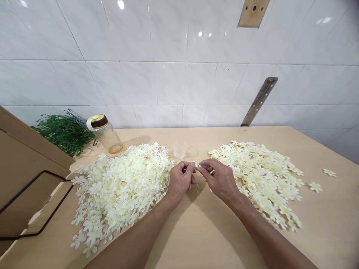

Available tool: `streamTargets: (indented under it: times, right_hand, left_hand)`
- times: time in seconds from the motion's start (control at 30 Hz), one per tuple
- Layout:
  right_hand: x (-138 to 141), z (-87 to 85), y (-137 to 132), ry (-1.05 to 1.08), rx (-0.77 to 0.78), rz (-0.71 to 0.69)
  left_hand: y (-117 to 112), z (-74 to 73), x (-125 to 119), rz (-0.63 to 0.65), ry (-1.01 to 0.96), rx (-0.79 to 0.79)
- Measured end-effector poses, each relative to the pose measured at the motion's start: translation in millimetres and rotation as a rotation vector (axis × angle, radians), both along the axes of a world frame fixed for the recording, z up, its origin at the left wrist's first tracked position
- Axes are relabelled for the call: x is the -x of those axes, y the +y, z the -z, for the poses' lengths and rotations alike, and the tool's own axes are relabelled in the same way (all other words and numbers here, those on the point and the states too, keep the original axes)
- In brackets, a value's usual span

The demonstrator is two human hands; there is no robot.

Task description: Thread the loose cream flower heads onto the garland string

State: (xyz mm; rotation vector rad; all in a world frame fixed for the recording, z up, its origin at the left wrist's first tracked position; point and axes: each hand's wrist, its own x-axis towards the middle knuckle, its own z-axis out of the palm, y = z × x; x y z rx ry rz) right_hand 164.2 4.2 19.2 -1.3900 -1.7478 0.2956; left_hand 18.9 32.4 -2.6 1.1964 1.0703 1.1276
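Between my fingertips, over the middle of the table, is a small pale artificial flower (197, 165). My left hand (181, 176) pinches it from the left, thumb against forefinger. From the other side, my right hand (218, 175) grips it in the same way. A large heap of white-yellow artificial flowers (126, 183) lies left of my left hand. Another, flatter spread of pale yellow flowers (260, 175) lies beside my right hand. Just beyond my hands stands a small clear cup (179, 152); what is in it is hard to make out.
A clear bottle with a brown and yellow lid (105, 134) stands at the back left, beside a bundle of green stems (67, 132). A cardboard box (33, 157) and a black wire frame (42, 233) occupy the left edge. A tiled wall (168, 82) closes off the back.
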Motion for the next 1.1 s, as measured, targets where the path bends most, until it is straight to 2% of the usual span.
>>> streamTargets:
  times: [0.27,0.67,0.8,0.93,1.0,1.1]
  right_hand:
    - [0.5,4.6,-1.4,-0.116,-0.071,0.003]
    - [0.6,2.2,-1.0,-0.208,-0.043,0.043]
    - [1.2,-0.4,-0.4,-0.152,-0.008,0.055]
    - [1.9,-0.5,0.0,-0.005,0.140,0.071]
    - [1.8,0.2,0.1,0.084,0.208,0.042]
    - [1.3,0.9,-0.1,0.115,0.216,-0.011]
  left_hand:
    - [-4.0,-0.1,-1.9,0.016,-0.015,-0.008]
    - [-2.2,5.3,-2.8,0.059,-0.157,0.082]
    - [-2.5,4.2,-2.4,0.084,-0.216,0.130]
    - [-2.2,0.4,-1.9,0.098,-0.277,0.188]
    - [-1.8,-1.5,-1.7,0.093,-0.295,0.211]
    - [-1.6,-1.9,-1.5,0.086,-0.288,0.213]
